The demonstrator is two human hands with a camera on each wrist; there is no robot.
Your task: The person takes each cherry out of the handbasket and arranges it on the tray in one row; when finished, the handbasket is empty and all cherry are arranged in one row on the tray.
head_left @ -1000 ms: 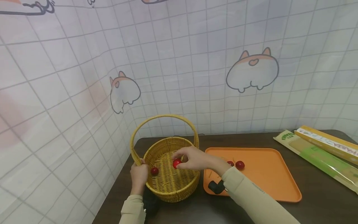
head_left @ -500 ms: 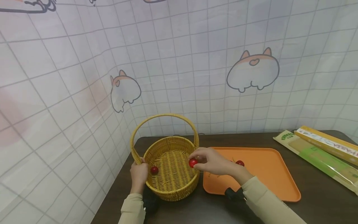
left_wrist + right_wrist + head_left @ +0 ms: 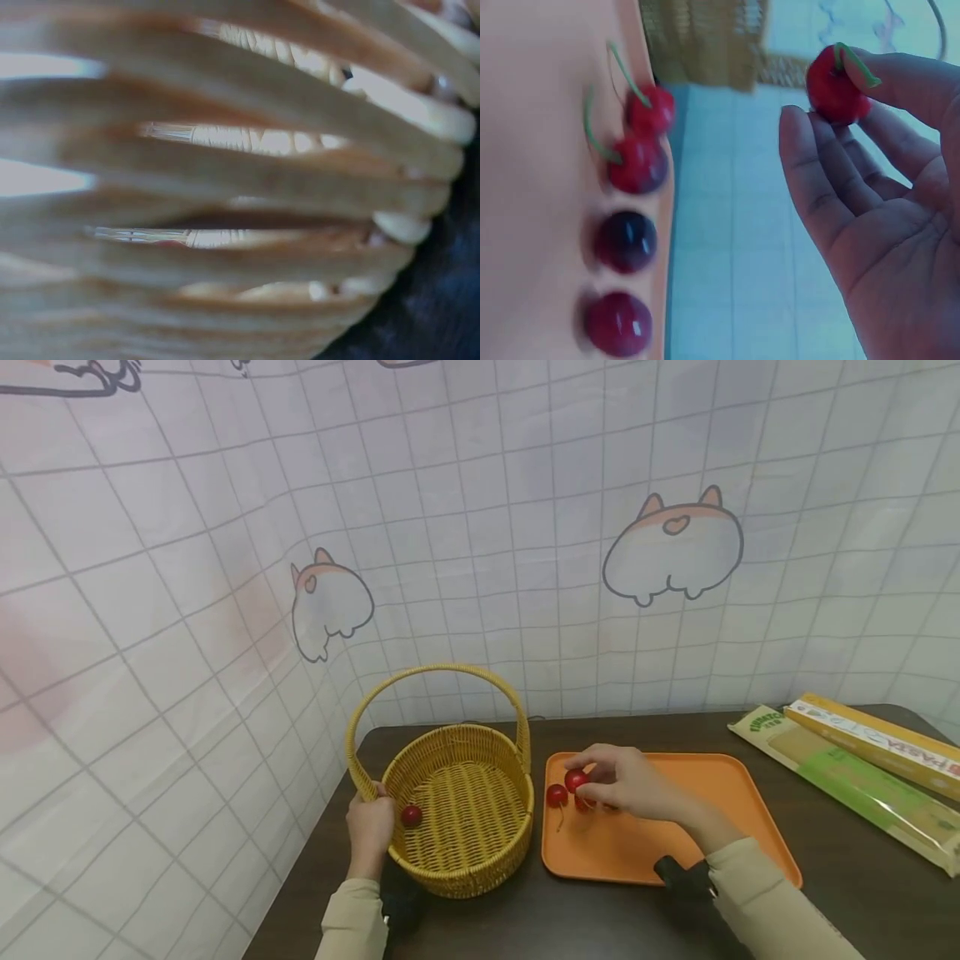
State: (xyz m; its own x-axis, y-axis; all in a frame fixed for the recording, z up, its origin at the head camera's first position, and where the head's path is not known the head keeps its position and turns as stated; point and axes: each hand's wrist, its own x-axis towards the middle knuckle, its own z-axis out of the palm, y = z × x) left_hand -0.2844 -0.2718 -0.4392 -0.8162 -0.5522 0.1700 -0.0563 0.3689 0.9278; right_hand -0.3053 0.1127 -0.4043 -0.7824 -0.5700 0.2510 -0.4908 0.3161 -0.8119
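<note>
My right hand pinches a red cherry over the left part of the orange tray. In the right wrist view, thumb and fingertips grip that cherry, and its green stem shows against the thumb. Several other cherries sit on the tray, among them a stemmed cherry near its left edge. My left hand holds the yellow wicker basket at the base of its handle. One dark red cherry lies inside the basket, at its left. Blurred woven strands fill the left wrist view.
A green-and-clear pasta bag and a yellow pasta box lie at the right of the dark table. A white gridded cloth hangs behind and to the left.
My right hand has moved right, from over the basket to over the tray, with the cherry still pinched. The left hand keeps its hold on the basket.
</note>
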